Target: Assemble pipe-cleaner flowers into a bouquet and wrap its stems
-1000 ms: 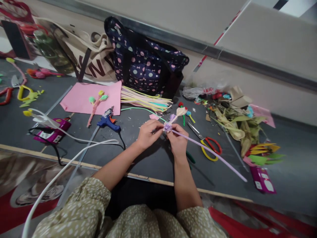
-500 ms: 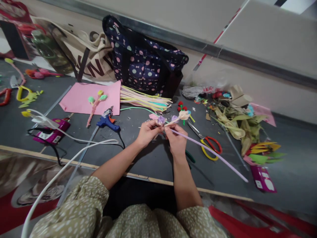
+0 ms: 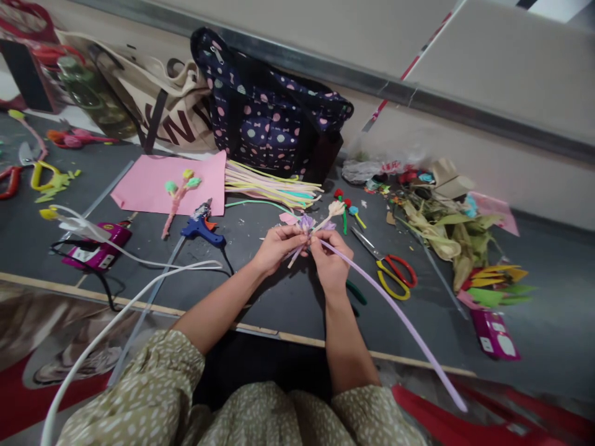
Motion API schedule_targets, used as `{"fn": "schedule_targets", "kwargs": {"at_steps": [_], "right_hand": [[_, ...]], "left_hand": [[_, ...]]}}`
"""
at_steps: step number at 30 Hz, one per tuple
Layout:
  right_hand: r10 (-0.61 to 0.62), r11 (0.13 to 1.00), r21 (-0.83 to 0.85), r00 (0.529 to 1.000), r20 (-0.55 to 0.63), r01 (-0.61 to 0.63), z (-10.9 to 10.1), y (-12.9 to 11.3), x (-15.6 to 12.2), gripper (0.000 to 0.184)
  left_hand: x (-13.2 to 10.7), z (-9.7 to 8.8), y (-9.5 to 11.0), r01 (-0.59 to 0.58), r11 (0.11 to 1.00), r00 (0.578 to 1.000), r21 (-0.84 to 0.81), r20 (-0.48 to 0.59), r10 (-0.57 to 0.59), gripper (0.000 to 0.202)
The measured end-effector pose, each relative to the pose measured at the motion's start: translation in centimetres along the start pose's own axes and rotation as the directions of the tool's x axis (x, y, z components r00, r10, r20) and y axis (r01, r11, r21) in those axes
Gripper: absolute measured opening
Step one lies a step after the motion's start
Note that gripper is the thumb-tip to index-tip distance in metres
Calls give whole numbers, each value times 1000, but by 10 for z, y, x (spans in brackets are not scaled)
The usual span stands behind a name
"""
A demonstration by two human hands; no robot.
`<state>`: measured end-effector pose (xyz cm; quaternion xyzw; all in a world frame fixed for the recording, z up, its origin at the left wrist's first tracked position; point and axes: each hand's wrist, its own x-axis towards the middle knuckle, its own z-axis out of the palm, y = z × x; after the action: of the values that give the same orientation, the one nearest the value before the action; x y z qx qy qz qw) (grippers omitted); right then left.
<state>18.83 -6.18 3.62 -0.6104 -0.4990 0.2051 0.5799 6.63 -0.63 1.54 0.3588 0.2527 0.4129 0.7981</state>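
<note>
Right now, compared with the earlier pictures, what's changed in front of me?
The long purple stem now bows, its free end swung toward you. The cream flower shifted slightly left since the previous picture, and stem ends now stick out toward you. Left hand still pinches under the purple flower, right hand the stem; nothing was visibly let go. Glue gun and scissors stayed put.

Bowed lilac stem (image 3: 436,365) beside purple and cream flowers (image 3: 336,209)
</note>
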Motion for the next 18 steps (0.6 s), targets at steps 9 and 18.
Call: {"fn": "schedule_targets", "kwargs": {"at_steps": [9, 18], "right_hand": [[-60, 994, -86, 998, 28, 62, -4, -3, -1, 9], [-81, 991, -100, 995, 56, 87, -2, -6, -2, 10]], "left_hand": [[-1, 3, -1, -17, 1000, 1000, -19, 25, 18, 32], [2, 3, -4, -5, 997, 1000, -81, -15, 4, 32]]}}
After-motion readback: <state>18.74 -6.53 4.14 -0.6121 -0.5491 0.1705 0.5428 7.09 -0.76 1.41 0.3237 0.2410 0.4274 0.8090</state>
